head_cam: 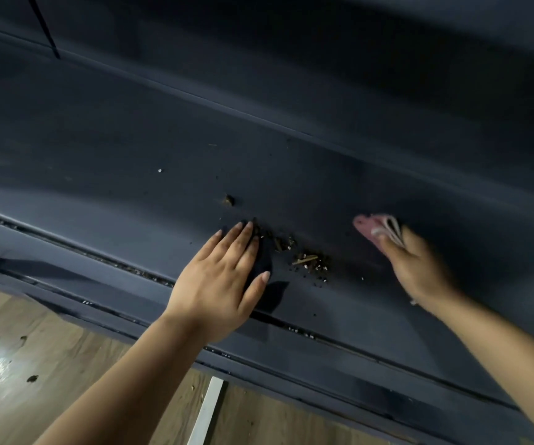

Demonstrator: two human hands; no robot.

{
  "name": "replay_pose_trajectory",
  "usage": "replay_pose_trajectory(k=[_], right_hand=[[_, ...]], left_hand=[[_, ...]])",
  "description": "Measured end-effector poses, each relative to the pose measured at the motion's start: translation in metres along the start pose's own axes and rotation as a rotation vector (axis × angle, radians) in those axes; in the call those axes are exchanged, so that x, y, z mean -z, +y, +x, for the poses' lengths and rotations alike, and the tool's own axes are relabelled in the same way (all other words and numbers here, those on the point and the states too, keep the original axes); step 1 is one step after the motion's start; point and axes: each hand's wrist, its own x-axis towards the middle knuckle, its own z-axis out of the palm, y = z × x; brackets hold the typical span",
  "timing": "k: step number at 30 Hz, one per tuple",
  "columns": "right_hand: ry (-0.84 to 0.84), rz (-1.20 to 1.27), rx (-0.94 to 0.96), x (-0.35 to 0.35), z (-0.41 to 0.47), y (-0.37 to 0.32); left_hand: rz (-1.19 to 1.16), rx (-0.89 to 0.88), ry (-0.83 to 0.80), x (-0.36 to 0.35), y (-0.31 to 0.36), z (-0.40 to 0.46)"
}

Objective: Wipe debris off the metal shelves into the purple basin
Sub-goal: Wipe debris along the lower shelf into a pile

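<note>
Mostly the frame is filled by the dark metal shelf (131, 149), which runs on a slant from the upper left down to the lower right, its front lip crossing below my wrists; wooden floor (18, 332) shows in the lower left corner. I see no purple basin anywhere in view, so I cannot say where the sweepings are meant to drop.

My left hand (224, 284) lies flat at the middle of the frame, fingers straight and close together, pressed on the shelf like a stop. My right hand (419, 268), blurred, sits to the right of centre, its fingers curled round a folded pink cloth (376, 228) that pokes out toward the upper left.

Between the two lies the debris pile (307, 263): crumbs, husks and one short twig, strung along the shelf's length. It lies left of the cloth and just beside my left fingertips, the left hand being nearer. I judge the next stroke should run leftward, gathering it against that palm.
</note>
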Motion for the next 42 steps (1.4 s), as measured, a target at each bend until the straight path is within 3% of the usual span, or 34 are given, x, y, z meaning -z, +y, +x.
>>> replay_pose_trajectory(k=[2, 5, 7, 13, 17, 19, 22, 26, 30, 38, 42], right_hand=[[0.109, -0.231, -0.052, -0.007, -0.013, 0.01], [0.23, -0.302, -0.152, -0.037, -0.022, -0.005], [0.28, -0.311, -0.107, -0.063, -0.024, -0.024], [0.163, -0.243, 0.039, -0.118, -0.018, -0.063], [0.119, -0.058, -0.03, -0.112, -0.013, -0.058], [0.224, -0.023, 0.016, -0.096, -0.02, -0.045], [0.376, -0.084, -0.07, -0.057, -0.037, -0.025], [0.427, -0.203, -0.195, -0.022, -0.054, 0.002], [0.43, -0.385, -0.18, -0.036, -0.057, 0.009], [0.524, -0.479, -0.065, -0.081, -0.049, -0.012], [0.583, -0.491, -0.054, -0.115, -0.039, -0.037]], left_hand=[[0.008, -0.007, -0.001, -0.001, 0.0, 0.0], [0.003, -0.011, -0.013, -0.002, -0.001, 0.0], [-0.007, -0.015, -0.017, -0.003, -0.002, 0.001], [-0.032, -0.024, -0.022, -0.001, -0.002, 0.001], [-0.044, -0.027, -0.022, -0.002, -0.003, 0.001], [-0.044, -0.017, -0.02, -0.001, -0.002, 0.001], [-0.051, -0.011, -0.018, -0.002, -0.001, 0.0], [-0.053, 0.001, -0.012, -0.001, 0.0, -0.001], [-0.059, 0.014, -0.021, -0.001, -0.002, -0.002], [-0.101, -0.033, 0.016, 0.002, -0.004, -0.003], [-0.087, -0.076, 0.035, 0.008, -0.037, -0.017]])
